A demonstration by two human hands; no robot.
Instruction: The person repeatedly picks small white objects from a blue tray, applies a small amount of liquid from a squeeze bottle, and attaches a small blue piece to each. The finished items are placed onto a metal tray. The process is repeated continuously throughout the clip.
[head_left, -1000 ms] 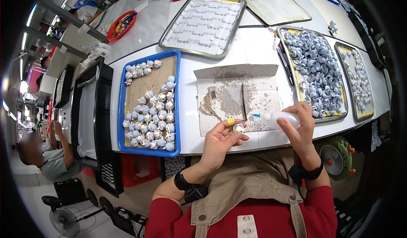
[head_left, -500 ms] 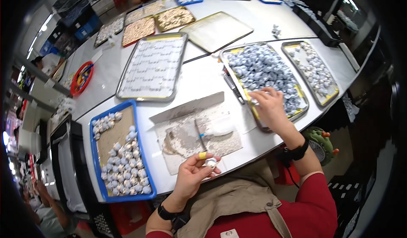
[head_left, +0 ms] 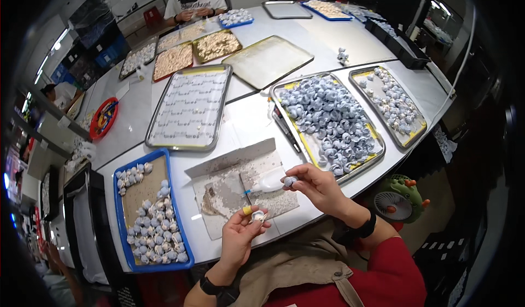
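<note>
My left hand [head_left: 239, 237] is raised over the table's front edge and pinches a small whitish shell-like piece [head_left: 257, 216]; one fingertip wears a yellow cover [head_left: 247, 210]. My right hand [head_left: 320, 187] hovers just to its right and pinches a small grey-blue piece [head_left: 289, 182] between thumb and fingers. A white squeeze bottle [head_left: 269, 184] with a blue tip lies right at those fingers, over a stained cardboard sheet [head_left: 229, 189]. Whether the right hand also grips the bottle I cannot tell.
A blue tray [head_left: 121, 226] of pale pieces sits at the left. A metal tray [head_left: 377, 152] heaped with grey-blue pieces is at the right, with another tray [head_left: 416, 137] beyond it. Further trays lie behind. A green fan [head_left: 396, 200] stands below the table. A person [head_left: 194, 0] works at the far end.
My right hand has come back from the tray of grey-blue pieces to beside my left hand, now with a small piece in its fingers. The left hand has stayed in place.
</note>
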